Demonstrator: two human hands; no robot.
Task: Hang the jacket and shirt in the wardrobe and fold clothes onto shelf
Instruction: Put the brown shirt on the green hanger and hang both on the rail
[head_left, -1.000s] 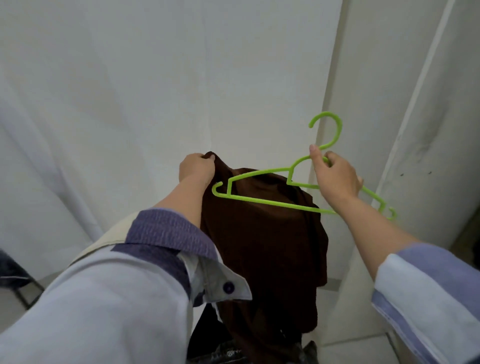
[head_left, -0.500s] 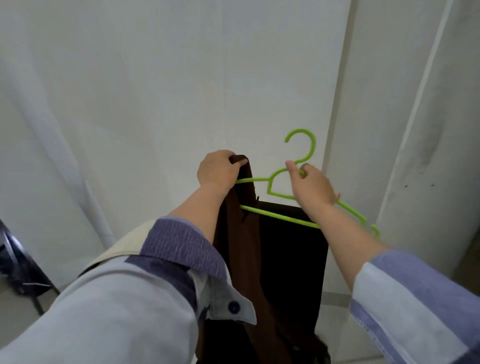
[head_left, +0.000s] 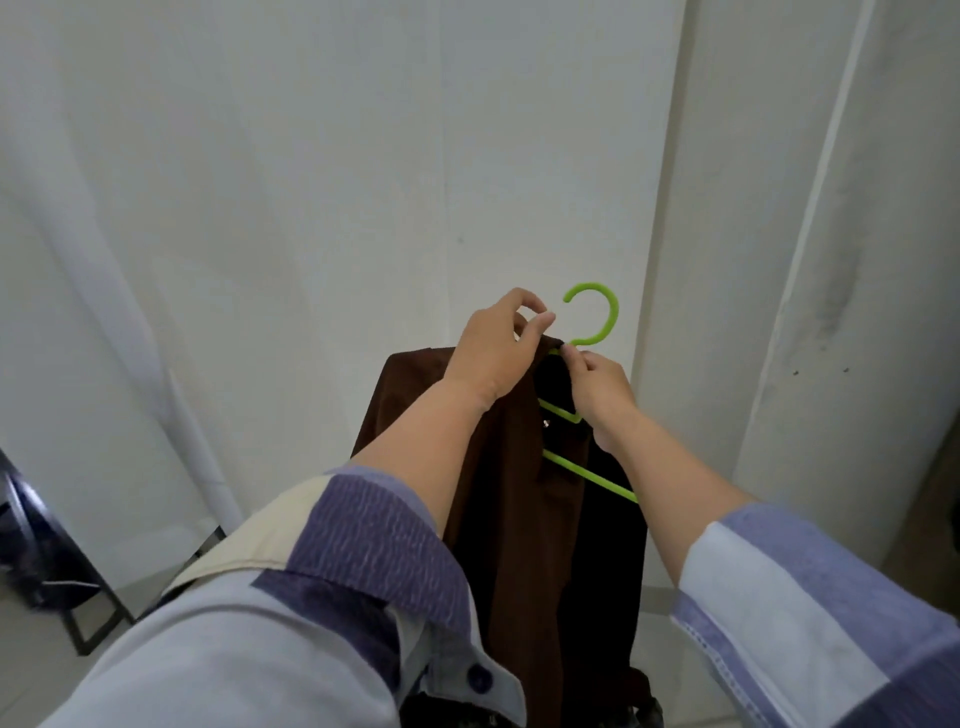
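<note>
A dark brown garment (head_left: 524, 519) hangs in front of me on a bright green plastic hanger (head_left: 592, 317). The hanger's hook sticks up above the collar, and part of its bar shows inside the open front. My left hand (head_left: 493, 353) pinches the collar at the top, just left of the hook. Close beside it, my right hand (head_left: 602, 395) grips the hanger neck and the cloth below the hook. The garment's lower part drops out of view behind my sleeves.
White curtain fabric (head_left: 260, 208) fills the background, with a white panel edge (head_left: 831, 208) at the right. A black metal frame (head_left: 62, 582) stands at the lower left on a pale floor.
The hanger has slid into the garment, so its arms are now mostly covered. My hands have come together at the collar, and the left shoulder of the cloth has spread out.
</note>
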